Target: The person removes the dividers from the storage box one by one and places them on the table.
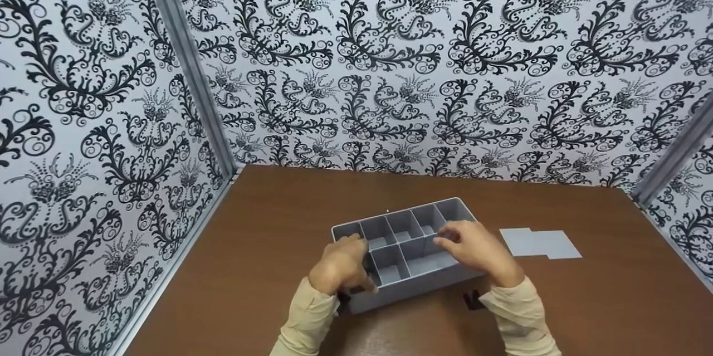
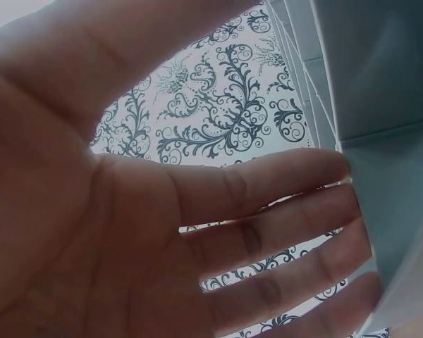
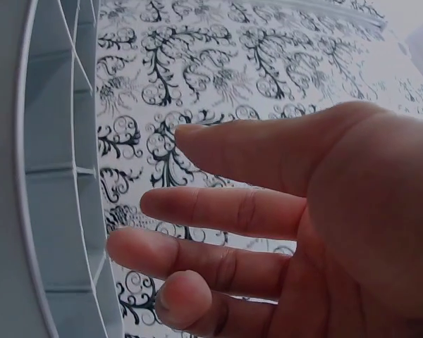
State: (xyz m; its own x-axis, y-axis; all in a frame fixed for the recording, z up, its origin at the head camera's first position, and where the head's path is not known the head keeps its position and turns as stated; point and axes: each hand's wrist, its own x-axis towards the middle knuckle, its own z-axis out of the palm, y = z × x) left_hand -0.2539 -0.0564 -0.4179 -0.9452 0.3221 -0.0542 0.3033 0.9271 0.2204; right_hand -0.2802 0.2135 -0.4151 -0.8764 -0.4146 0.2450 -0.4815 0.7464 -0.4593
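A light grey organizer box (image 1: 415, 288) with several compartments stands at an angle on the brown table. My left hand (image 1: 341, 262) is at its left end, partly hiding the compartments there. In the left wrist view, the fingers (image 2: 268, 183) stretch out nearly straight, their tips at the box wall (image 2: 388, 63). Over the right part of the box hovers my right hand (image 1: 476, 247). The right wrist view shows its thumb (image 3: 247, 148) and loosely bent fingers apart from the box (image 3: 53, 225), with nothing held.
Flat pale grey pieces (image 1: 540, 243), apparently overlapping, lie on the table (image 1: 278, 205) right of the box. A small dark object (image 1: 473, 300) shows beside the right sleeve. Patterned black-and-white walls (image 1: 390, 66) enclose the table at the back and sides.
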